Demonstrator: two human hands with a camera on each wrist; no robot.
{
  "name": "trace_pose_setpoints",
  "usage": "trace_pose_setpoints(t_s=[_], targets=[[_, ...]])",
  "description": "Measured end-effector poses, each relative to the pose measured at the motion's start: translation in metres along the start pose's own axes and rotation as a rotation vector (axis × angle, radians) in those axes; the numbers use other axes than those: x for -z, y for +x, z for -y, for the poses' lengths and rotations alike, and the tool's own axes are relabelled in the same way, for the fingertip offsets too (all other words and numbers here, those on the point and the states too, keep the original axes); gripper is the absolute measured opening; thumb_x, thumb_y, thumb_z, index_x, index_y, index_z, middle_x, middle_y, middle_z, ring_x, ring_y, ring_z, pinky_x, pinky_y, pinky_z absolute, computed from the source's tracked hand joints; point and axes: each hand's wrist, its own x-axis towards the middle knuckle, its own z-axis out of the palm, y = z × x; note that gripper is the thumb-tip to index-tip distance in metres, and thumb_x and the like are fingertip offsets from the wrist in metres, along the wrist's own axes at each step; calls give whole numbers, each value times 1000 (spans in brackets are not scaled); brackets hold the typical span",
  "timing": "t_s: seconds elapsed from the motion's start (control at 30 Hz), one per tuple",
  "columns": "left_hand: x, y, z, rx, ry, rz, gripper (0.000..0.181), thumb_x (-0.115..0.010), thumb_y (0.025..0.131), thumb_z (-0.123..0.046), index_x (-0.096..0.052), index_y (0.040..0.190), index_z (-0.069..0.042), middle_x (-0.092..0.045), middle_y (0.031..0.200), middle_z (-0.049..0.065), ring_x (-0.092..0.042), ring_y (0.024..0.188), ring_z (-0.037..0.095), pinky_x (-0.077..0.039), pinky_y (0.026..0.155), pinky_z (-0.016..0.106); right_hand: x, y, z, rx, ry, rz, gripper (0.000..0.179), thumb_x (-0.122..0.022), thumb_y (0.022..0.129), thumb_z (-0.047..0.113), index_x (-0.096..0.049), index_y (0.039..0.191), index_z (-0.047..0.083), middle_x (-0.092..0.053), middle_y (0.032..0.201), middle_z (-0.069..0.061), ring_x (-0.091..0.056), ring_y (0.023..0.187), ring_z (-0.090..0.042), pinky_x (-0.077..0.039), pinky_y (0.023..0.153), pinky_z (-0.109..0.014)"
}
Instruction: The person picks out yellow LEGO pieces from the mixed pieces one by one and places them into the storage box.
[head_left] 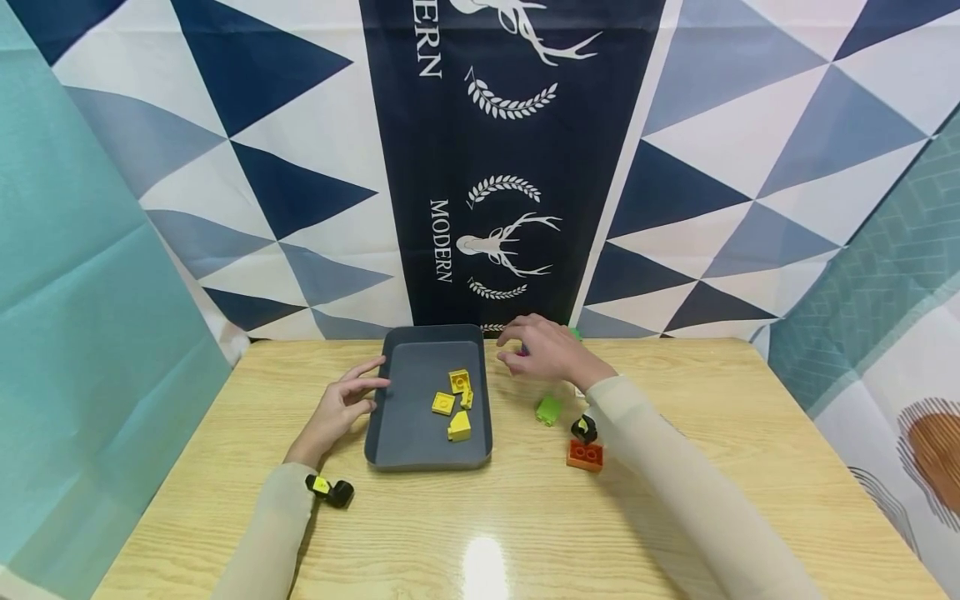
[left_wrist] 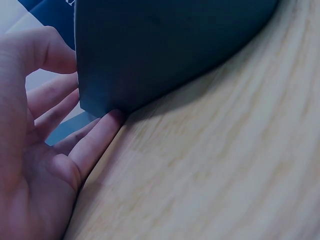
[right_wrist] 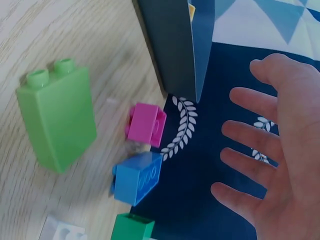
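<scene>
A dark grey tray (head_left: 405, 454) lies on the table with several yellow toy bricks (head_left: 443, 403) in it. At the tray's left side is my left hand (head_left: 343, 412), its fingertips at the outer wall; the left wrist view shows a fingertip low by the tray's base. Past the tray's far right corner, my right hand (head_left: 551, 350) hovers with spread fingers and holds nothing. Beside it in the right wrist view are a pink brick (right_wrist: 145, 124), a blue brick (right_wrist: 137, 177) and a dark green brick (right_wrist: 131, 227). A taller light green brick (right_wrist: 57, 117) stands farther left there.
An orange-red brick (head_left: 584, 456) rests on the wooden table (head_left: 420, 533) near my right forearm. A white brick (right_wrist: 62, 231) shows at the bottom of the right wrist view. Patterned cloth (head_left: 517, 167) hangs right behind the table's back edge.
</scene>
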Motion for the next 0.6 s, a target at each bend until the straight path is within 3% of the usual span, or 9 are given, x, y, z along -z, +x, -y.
trace_pose_setpoints(t_s=[0.33, 0.6], targets=[[0, 0, 0, -3, -3, 6, 41, -58, 96, 17, -71, 134, 18, -40, 177, 33, -34, 164, 56, -43, 120, 4, 4, -14, -19, -61, -4, -14, 38, -71, 106, 41, -83, 130, 15, -74, 149, -14, -66, 139, -40, -65, 107, -65], [0, -1, 0, -16, 6, -3, 40, -58, 95, 18, -71, 133, 18, -41, 176, 34, -37, 163, 53, -44, 121, 5, 9, -29, -34, -88, 10, -27, 35, -70, 108, 39, -83, 130, 16, -71, 153, -17, -64, 146, -45, -59, 114, -72]])
